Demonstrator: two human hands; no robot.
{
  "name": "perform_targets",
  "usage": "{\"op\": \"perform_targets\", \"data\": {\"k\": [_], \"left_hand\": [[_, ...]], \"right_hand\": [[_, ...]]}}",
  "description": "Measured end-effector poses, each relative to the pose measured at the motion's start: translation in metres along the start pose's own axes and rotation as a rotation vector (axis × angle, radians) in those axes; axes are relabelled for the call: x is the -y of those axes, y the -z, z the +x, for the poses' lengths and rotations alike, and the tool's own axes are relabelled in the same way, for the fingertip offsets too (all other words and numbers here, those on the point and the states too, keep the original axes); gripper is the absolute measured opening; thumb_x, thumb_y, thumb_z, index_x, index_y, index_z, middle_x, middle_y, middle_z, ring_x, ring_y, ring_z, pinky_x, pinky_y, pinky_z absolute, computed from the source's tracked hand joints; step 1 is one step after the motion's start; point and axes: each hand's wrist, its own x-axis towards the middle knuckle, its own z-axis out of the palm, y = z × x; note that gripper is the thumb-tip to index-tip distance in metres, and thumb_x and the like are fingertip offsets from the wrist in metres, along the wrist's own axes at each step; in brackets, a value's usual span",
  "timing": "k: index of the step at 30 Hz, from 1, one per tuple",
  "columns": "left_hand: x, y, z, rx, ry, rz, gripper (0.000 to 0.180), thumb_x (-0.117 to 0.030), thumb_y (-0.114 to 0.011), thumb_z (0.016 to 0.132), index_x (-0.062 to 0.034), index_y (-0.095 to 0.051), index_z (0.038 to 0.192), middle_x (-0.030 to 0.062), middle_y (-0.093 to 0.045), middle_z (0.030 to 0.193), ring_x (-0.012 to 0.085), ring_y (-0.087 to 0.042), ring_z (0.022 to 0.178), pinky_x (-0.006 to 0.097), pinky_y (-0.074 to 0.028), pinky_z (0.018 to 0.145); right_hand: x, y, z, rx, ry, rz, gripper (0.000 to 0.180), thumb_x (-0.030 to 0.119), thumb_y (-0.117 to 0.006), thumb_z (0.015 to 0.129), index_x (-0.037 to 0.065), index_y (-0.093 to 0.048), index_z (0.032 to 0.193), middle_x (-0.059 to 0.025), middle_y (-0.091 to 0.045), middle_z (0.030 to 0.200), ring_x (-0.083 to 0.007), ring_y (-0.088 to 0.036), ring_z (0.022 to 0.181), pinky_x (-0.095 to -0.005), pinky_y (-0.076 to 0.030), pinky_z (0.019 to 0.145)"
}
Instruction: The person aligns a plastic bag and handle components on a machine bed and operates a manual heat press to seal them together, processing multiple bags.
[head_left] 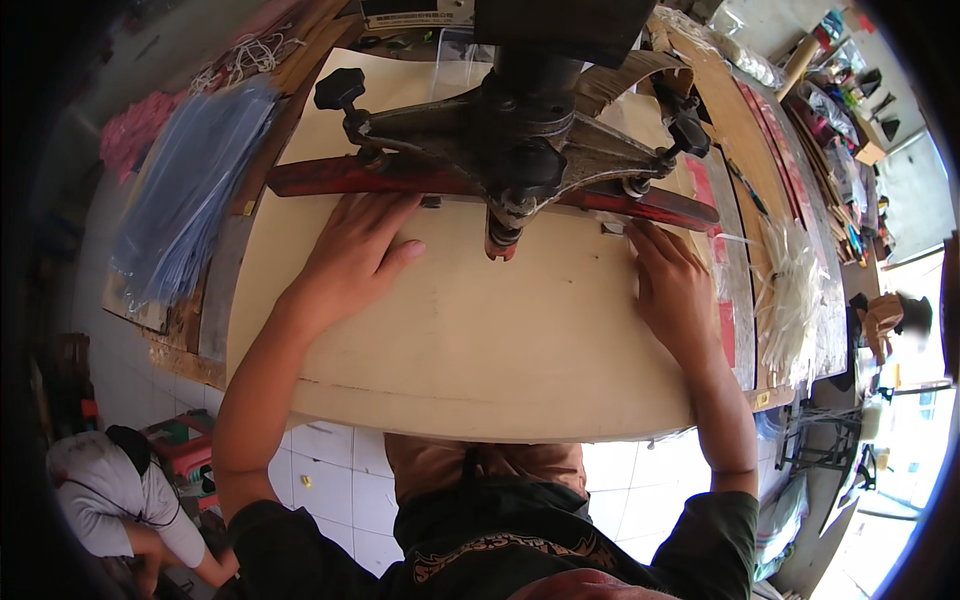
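Observation:
A broad tan sheet [480,340] covers the table in front of me, its near edge close to my waist. Over its far part hangs a dark metal press head [530,130] with black knobs and a long red bar [400,178] across it. My left hand [355,250] lies on the sheet, fingers stretched forward to the bar, thumb apart; the bar hides some fingertips. Near the sheet's right edge, my right hand [675,285] rests with its fingers extended toward the bar's right end. Neither hand grasps anything.
Bluish clear plastic sleeves [195,190] are stacked at the left, with pink material [140,130] behind them. A bundle of clear strips [790,300] lies on the right. Another person [120,490] is low at the left, apart from my hands. White tiled floor [325,480] shows below.

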Motion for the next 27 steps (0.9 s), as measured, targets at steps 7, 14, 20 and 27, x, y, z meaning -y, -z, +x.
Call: {"op": "perform_targets", "data": {"k": [7, 14, 20, 27], "left_hand": [[0.0035, -0.0032, -0.0019, -0.016, -0.022, 0.014, 0.053, -0.035, -0.057, 0.099, -0.0021, -0.050, 0.141, 0.0180, -0.056, 0.137, 0.0346, -0.050, 0.129, 0.052, -0.029, 0.117], [0.0015, -0.0019, -0.0006, 0.020, 0.007, 0.003, 0.055, -0.035, -0.056, 0.100, -0.0022, -0.048, 0.143, 0.0186, -0.055, 0.138, 0.0341, -0.049, 0.131, 0.052, -0.027, 0.119], [0.0018, -0.0022, -0.0010, 0.031, 0.012, 0.011, 0.055, -0.036, -0.055, 0.101, -0.0022, -0.048, 0.144, 0.0188, -0.054, 0.140, 0.0341, -0.048, 0.132, 0.052, -0.026, 0.120], [0.0016, -0.0015, -0.0010, 0.043, 0.024, 0.019, 0.056, -0.036, -0.055, 0.101, -0.0025, -0.047, 0.145, 0.0186, -0.053, 0.142, 0.0341, -0.047, 0.133, 0.052, -0.026, 0.120]], "right_hand": [[-0.0003, -0.0010, 0.0005, -0.010, 0.022, 0.003, 0.041, 0.001, -0.063, 0.082, 0.007, -0.065, 0.123, -0.0083, -0.066, 0.129, -0.0283, -0.064, 0.113, -0.0415, -0.054, 0.092], [-0.0009, 0.0024, 0.0005, 0.018, 0.001, 0.040, 0.040, 0.001, -0.062, 0.086, 0.007, -0.065, 0.125, -0.0102, -0.065, 0.130, -0.0312, -0.063, 0.115, -0.0428, -0.053, 0.094], [0.0004, 0.0045, 0.0004, 0.050, -0.015, 0.045, 0.043, 0.000, -0.061, 0.087, 0.008, -0.063, 0.130, -0.0114, -0.064, 0.132, -0.0328, -0.061, 0.117, -0.0441, -0.053, 0.096], [0.0020, 0.0040, 0.0020, 0.098, -0.001, -0.057, 0.049, 0.003, -0.061, 0.087, 0.008, -0.058, 0.135, -0.0116, -0.060, 0.137, -0.0323, -0.059, 0.119, -0.0448, -0.052, 0.096]]}}
